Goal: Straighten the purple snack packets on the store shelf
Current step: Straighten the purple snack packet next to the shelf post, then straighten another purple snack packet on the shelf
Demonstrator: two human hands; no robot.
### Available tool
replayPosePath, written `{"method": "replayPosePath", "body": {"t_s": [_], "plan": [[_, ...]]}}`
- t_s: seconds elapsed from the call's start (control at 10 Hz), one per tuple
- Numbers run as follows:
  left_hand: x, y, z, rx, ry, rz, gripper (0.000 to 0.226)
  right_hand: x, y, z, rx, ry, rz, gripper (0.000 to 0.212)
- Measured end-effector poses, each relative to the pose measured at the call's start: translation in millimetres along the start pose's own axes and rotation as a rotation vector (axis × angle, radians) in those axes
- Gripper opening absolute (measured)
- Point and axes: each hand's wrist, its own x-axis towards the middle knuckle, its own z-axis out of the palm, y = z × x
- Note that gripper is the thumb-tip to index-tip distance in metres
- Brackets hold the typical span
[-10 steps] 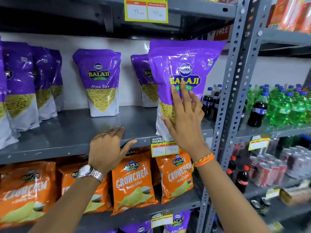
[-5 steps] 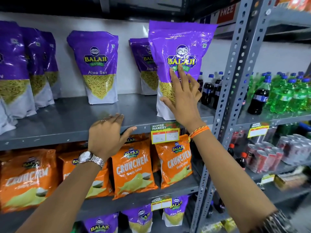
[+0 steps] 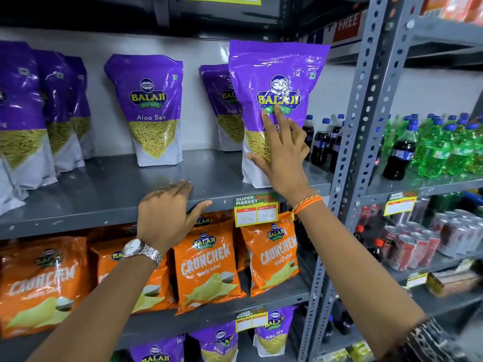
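A purple Balaji Aloo Sev packet (image 3: 277,74) stands upright at the right front of the grey metal shelf (image 3: 104,194). My right hand (image 3: 281,158) lies flat against its front with fingers spread, not wrapped around it. Behind it, another purple packet (image 3: 217,100) is partly hidden. A third purple packet (image 3: 149,108) stands alone mid-shelf near the back wall. Several more purple packets (image 3: 21,113) crowd the left end, overlapping one another. My left hand (image 3: 167,218) rests open on the shelf's front edge and holds nothing.
Orange Crunchem packets (image 3: 206,265) fill the shelf below. A perforated grey upright (image 3: 358,126) bounds the shelf on the right. Beyond it stand green and dark soda bottles (image 3: 439,150) and red cans (image 3: 418,244). A price tag (image 3: 256,212) hangs from the shelf edge.
My right hand slid slightly up the front packet's face, which now stands more upright on the shelf. My left hand stayed on the shelf edge. The camera view shifted.
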Motion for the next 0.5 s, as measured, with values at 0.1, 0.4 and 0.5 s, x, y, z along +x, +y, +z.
{"method": "replayPosePath", "body": {"t_s": [0.1,0.4,0.5], "plan": [[0.4,-0.2,-2.3,-0.014,-0.018,-0.001,0.081,0.3,-1.2,-1.1,-0.016,-0.004,0.004,0.081],[-26.6,-46.9,-11.2,-0.177,0.086,-0.091,0.07,-7.4,-40.0,-8.6,-0.01,0.234,0.078,0.07],[-46.0,-78.4,-13.3,-0.178,0.132,-0.194,0.064,-4.4,-82.8,5.1,0.062,0.32,-0.042,0.061]]}}
